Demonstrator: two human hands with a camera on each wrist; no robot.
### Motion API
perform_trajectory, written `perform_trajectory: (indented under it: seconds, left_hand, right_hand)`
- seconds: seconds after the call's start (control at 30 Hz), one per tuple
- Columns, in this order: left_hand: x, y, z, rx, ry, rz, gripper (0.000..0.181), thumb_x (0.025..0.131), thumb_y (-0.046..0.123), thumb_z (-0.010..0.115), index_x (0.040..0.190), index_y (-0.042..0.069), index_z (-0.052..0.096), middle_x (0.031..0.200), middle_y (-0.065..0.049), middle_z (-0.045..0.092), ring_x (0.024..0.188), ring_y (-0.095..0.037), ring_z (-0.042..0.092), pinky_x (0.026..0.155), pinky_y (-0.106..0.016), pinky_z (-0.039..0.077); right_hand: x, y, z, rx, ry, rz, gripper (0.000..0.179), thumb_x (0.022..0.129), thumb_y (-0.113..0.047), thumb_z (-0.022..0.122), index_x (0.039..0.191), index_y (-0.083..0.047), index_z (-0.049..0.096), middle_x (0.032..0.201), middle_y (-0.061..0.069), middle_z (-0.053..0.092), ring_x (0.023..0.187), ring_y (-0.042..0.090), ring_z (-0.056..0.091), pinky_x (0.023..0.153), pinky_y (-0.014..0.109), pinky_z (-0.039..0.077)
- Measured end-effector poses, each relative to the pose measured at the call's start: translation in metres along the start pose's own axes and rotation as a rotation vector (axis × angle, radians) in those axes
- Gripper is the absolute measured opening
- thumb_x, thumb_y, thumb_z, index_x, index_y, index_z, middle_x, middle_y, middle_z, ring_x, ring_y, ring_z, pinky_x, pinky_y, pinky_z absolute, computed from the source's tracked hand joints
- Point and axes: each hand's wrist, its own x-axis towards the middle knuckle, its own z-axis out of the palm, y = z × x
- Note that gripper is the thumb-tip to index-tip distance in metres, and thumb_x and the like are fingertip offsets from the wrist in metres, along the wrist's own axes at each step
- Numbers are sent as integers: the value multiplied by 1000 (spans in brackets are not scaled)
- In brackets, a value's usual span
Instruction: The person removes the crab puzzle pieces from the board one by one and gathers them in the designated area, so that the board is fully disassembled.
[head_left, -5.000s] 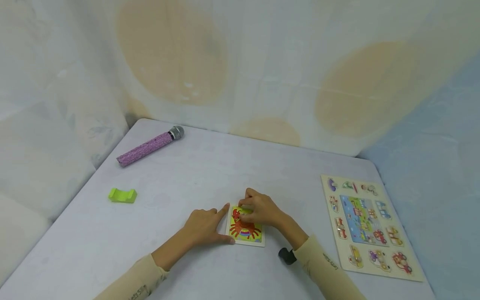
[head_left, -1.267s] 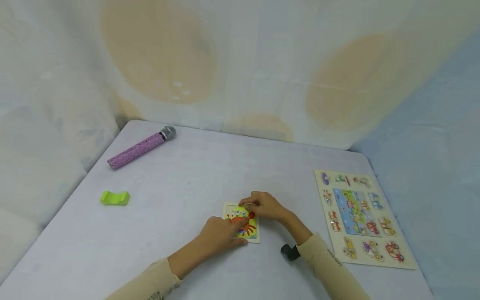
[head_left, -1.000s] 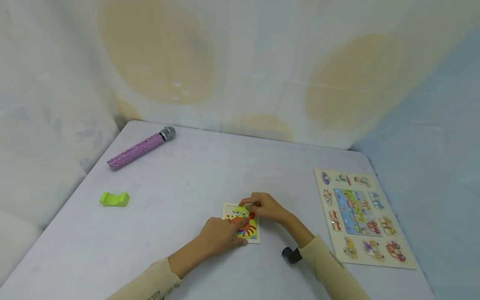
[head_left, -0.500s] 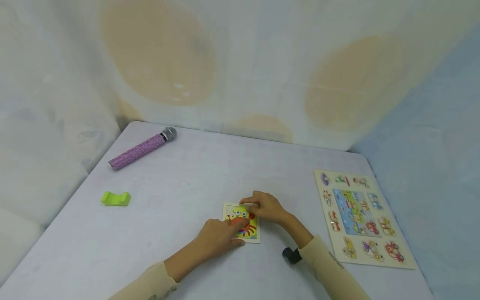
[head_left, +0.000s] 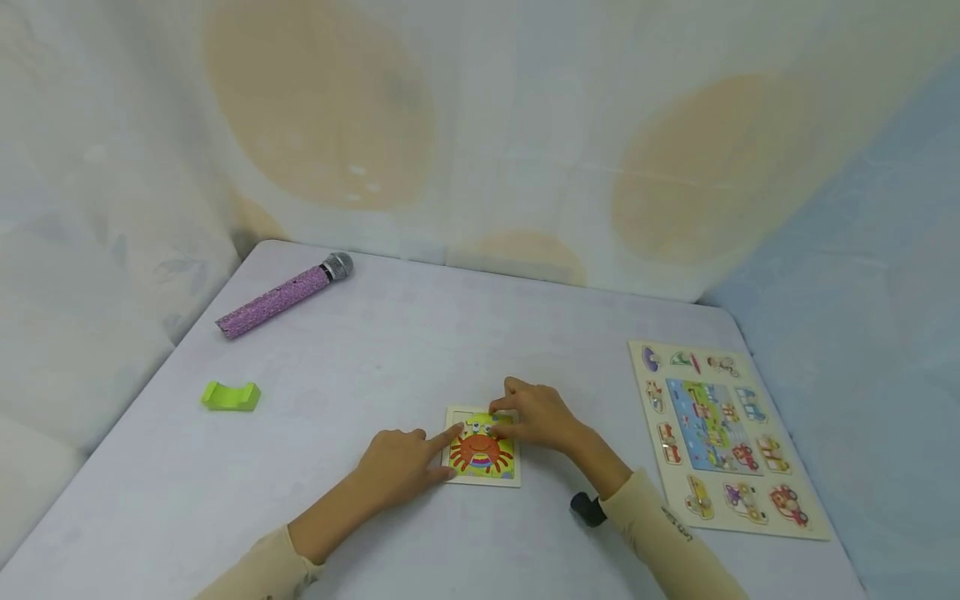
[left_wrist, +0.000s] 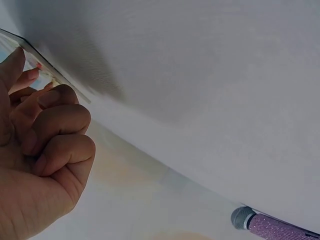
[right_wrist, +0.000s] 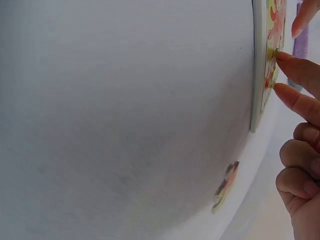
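A small crab jigsaw puzzle [head_left: 482,452] sits in a pale wooden frame [head_left: 480,482] flat on the table. My left hand [head_left: 393,467] reaches in from the left, its straight index finger touching the puzzle's upper left and its thumb at the lower left edge; the left wrist view shows its other fingers curled into the palm. At the upper right corner my right hand [head_left: 543,417] pinches a puzzle piece [right_wrist: 270,70] between thumb and index finger, the piece partly hidden. One loose puzzle piece [right_wrist: 227,186] lies on the table beneath the right hand.
To the right lies a large wooden peg puzzle board [head_left: 678,496] with vehicle pieces. A purple glittery microphone [head_left: 277,304] rests at the back left, a green notched block [head_left: 231,397] in front of it. A black object [head_left: 587,509] is at the right sleeve.
My left hand has drawn back leftward from the middle of the crab to the frame's left side, uncovering the picture. My right hand has shifted slightly right, still at the upper right corner.
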Motion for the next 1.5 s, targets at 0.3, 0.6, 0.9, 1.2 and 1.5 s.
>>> perform_trajectory:
  seconds: [0.3, 0.6, 0.9, 1.2, 1.5]
  left_hand:
    - [0, -4, 5, -27, 3, 18, 56, 90, 57, 63, 140, 33, 57, 61, 2, 48, 48, -11, 29, 47, -28, 30]
    - [1, -3, 3, -19, 2, 24, 56, 90, 59, 62, 139, 33, 58, 59, 3, 43, 49, -11, 28, 47, -27, 29]
    - [-1, -2, 3, -45, 1, 24, 55, 90, 56, 63, 139, 32, 58, 59, 3, 44, 51, -10, 26, 47, -26, 28]
    - [0, -2, 4, -55, -5, 12, 56, 89, 57, 63, 139, 32, 58, 59, 3, 45, 51, -10, 27, 47, -26, 27]
    - [-1, -1, 6, -64, 7, -10, 55, 89, 57, 64, 138, 33, 59, 60, 3, 45, 50, -11, 28, 48, -28, 29]
  right_hand:
    - [7, -4, -6, -93, -77, -54, 34, 84, -42, 77, 106, -16, 78, 80, -5, 44, 60, 7, 36, 55, 19, 28]
    - [5, 1, -1, -81, -2, -123, 33, 83, -39, 78, 104, -13, 78, 79, -4, 45, 59, 4, 33, 53, 17, 26]
    - [2, 5, 1, 38, 58, -64, 33, 78, -37, 83, 100, -12, 79, 75, -2, 41, 62, 2, 30, 54, 17, 22]
    - [-7, 16, 0, 98, 112, 11, 23, 76, -32, 83, 91, -16, 78, 73, 4, 45, 63, 3, 32, 55, 18, 24]
    - [-29, 36, -4, 64, 160, 60, 26, 74, -30, 83, 95, -15, 79, 74, 0, 47, 63, 2, 35, 53, 18, 26]
